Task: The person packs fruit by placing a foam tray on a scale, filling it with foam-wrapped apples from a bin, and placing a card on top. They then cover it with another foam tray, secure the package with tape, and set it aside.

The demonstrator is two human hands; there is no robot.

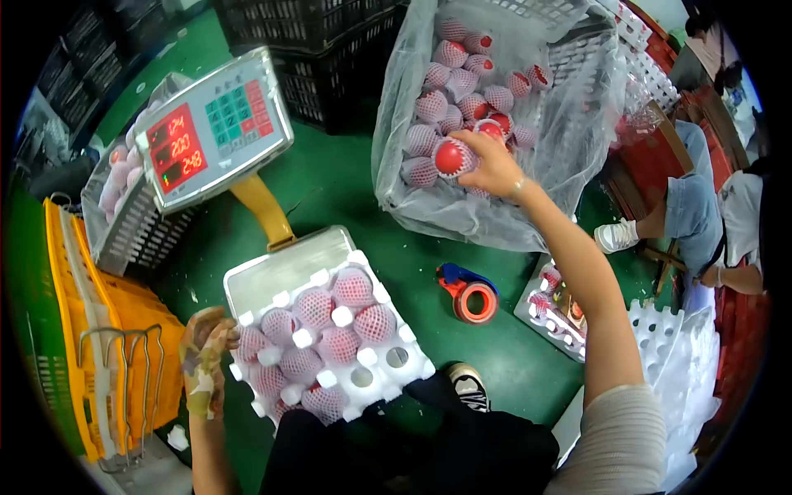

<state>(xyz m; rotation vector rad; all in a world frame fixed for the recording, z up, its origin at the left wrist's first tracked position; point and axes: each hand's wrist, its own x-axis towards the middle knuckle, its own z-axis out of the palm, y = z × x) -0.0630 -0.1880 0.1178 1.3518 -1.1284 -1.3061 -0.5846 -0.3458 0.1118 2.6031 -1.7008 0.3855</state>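
Note:
In a plastic-lined crate (pixel 388 165), my right hand (pixel 492 169) is closed around a red fruit (pixel 453 157) in a pink foam net. Another red fruit (pixel 490 128) shows just beyond its fingers. More netted fruits (pixel 431 106) lie in the crate. My left hand (pixel 206 355), in a camouflage-patterned glove, is beside the left edge of a white foam tray (pixel 388 375); its fingers are curled and its palm is hidden. Several netted fruits (pixel 313 308) sit in the tray, which has empty hollows on its right side. The tray rests on the scale's metal platform (pixel 280 276).
The scale's lit display (pixel 175 148) stands on a yellow post (pixel 264 210). Orange crates (pixel 148 355) are at left, black crates (pixel 322 82) behind. A tape dispenser (pixel 469 293) and a smaller fruit tray (pixel 528 305) lie on the green floor. People sit at right.

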